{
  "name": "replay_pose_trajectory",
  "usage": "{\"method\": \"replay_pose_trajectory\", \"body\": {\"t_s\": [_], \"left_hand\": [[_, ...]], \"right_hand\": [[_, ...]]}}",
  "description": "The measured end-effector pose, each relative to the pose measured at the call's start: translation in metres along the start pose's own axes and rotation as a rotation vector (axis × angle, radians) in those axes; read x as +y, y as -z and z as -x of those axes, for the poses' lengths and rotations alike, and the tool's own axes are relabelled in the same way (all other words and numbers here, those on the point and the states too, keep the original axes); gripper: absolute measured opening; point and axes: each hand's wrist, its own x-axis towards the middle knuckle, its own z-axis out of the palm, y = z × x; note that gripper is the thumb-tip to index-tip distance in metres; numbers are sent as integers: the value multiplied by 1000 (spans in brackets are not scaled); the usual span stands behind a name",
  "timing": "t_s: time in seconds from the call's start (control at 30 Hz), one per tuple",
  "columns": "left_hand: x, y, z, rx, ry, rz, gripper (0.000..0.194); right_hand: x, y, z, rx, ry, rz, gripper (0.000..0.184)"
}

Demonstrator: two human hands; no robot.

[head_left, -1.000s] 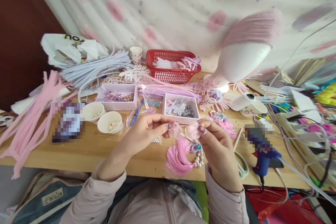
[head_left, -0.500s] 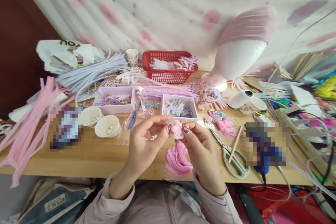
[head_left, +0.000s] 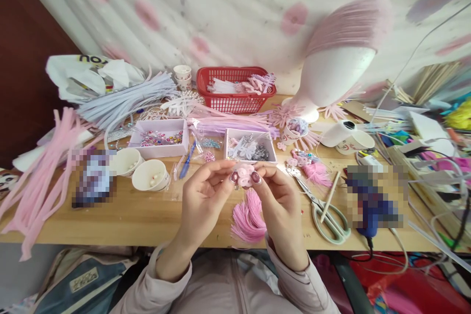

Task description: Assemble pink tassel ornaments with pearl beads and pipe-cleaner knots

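Note:
A small pink flower made of curled fuzzy loops [head_left: 244, 174] is pinched between both hands above the table's middle. My left hand [head_left: 206, 196] grips its left side with thumb and fingers, and my right hand [head_left: 277, 196] grips its right side the same way. Both thumbs lie on the near face; the fingertips behind are partly hidden. Below the flower, a pink silky tassel [head_left: 247, 218] lies on the table, partly covered by my right hand. Just beyond the hands stands a white box [head_left: 270, 159] of pale flowers and silvery pieces.
Green-handled scissors [head_left: 331, 221] and a blurred-out blue corded tool [head_left: 368, 228] lie to the right. Two paper cups [head_left: 150, 176] with beads stand left, near a box of gems [head_left: 162, 149]. Behind are a red basket [head_left: 235, 103] and a white head form [head_left: 331, 78].
The flower has been tilted and raised slightly, and both thumbs have shifted on its near face. Both hands keep hold of it. The view has moved a little.

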Motion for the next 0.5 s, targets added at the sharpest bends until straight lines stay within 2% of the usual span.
{"method": "replay_pose_trajectory", "body": {"t_s": [0.23,0.5], "left_hand": [[10,2,-4,-37,223,144,12],[3,0,-2,16,116,42,6]], "right_hand": [[-10,9,-3,-102,-53,101,9],[-12,8,-6,-126,-31,105,8]]}}
